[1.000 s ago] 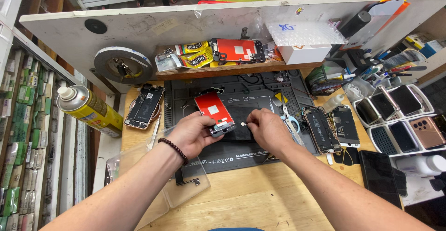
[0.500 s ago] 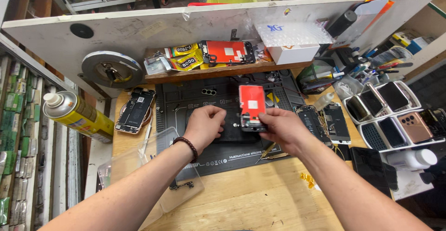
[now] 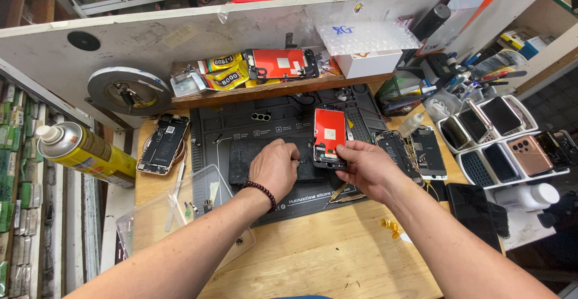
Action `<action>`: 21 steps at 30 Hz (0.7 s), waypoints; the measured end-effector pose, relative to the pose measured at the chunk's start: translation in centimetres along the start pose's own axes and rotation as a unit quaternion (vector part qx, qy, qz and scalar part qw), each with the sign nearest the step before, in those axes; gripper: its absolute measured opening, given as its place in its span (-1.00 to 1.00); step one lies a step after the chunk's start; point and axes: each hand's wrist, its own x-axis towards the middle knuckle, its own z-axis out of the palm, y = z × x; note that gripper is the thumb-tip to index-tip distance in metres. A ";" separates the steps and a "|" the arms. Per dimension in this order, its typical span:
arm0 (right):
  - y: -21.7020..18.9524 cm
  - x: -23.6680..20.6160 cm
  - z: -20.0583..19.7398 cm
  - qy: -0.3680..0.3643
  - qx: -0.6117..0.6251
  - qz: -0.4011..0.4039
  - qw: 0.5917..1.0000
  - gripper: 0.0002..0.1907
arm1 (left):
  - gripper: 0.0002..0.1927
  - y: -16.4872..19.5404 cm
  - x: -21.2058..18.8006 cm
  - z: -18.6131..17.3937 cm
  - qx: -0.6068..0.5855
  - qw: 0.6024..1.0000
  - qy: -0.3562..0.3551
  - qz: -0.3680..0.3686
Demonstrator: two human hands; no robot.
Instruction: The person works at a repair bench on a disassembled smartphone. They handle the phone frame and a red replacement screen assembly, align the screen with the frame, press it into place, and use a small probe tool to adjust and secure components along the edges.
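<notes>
Two bare forearms, no sleeves, dark beaded bracelet [image 3: 262, 192] on left wrist, right wrist unadorned

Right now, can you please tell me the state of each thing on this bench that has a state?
Red-backed phone screen panel: lifted, tilted, held by right hand.
Left hand: palm down, pressing on black silicone work mat.
Black opened phone body: lying flat, insides exposed.
Second opened phone: flat, uncovered.
Yellow spray can: lying on its side.
</notes>
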 end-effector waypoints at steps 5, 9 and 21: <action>-0.4 -0.4 1.0 -0.019 0.010 -0.010 1.000 -0.88 | -0.90 -1.3 1.2 0.1 -0.102 0.991 -0.040 -0.077; -1.0 -0.3 2.1 -0.058 0.037 -0.020 0.997 -0.89 | -0.84 -3.5 1.5 -0.3 -0.504 0.806 -0.190 -0.247; -0.4 -1.0 3.9 -0.059 0.032 0.007 0.998 -0.87 | -0.78 -5.3 0.5 0.5 -0.637 0.682 -0.197 -0.300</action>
